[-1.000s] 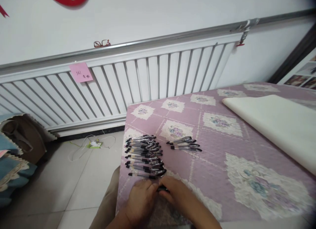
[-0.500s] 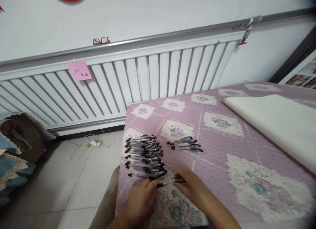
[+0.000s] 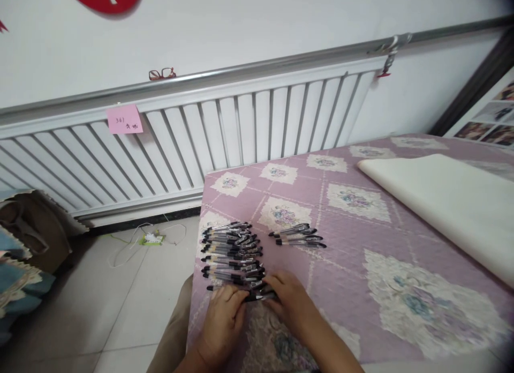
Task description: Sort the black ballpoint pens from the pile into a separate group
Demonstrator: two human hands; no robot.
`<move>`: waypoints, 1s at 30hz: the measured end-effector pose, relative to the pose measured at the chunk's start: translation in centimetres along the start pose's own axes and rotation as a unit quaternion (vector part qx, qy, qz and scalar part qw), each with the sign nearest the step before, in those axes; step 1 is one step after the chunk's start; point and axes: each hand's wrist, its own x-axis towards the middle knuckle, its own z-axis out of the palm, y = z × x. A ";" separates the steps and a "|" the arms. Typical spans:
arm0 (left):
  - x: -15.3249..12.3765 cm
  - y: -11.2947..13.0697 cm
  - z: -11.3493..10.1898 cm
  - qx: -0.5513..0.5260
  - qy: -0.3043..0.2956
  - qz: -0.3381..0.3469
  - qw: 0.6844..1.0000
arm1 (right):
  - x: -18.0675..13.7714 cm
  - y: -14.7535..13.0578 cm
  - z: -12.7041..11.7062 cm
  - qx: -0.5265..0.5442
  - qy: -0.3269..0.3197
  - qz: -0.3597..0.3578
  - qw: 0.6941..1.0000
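Observation:
My left hand [image 3: 225,315] is closed around a gel pen [image 3: 252,297], its tip end pointing right. Just to the right, the fingers of my right hand [image 3: 287,300] pinch a black pen cap [image 3: 270,295]. Cap and pen tip are close together; whether they touch I cannot tell. Beyond my left hand lies a column of several clear-barrelled pens [image 3: 227,250] with black ends, side by side. A smaller group of similar pens [image 3: 299,236] rests to the right of that column.
A purple floral cloth [image 3: 341,276] covers the table, with a folded cream sheet [image 3: 445,196] at the right. Behind the table stands a white radiator [image 3: 228,126] bearing a pink note [image 3: 125,119]. Glasses [image 3: 162,73] sit on the pipe. A power strip [image 3: 152,239] lies on the floor.
My right hand has moved left with the cap, closing the gap to the pen in my left hand. The view has shifted slightly; both pen groups lie as before.

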 end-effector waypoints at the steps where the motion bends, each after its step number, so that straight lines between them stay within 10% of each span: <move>1: 0.0 0.0 0.1 0.003 -0.001 0.000 1.000 | 0.1 0.0 0.0 0.003 0.018 0.008 1.000; 30: 0.1 0.2 0.1 0.038 -0.011 -0.005 0.999 | -0.3 -2.1 0.5 0.106 -0.039 0.079 0.990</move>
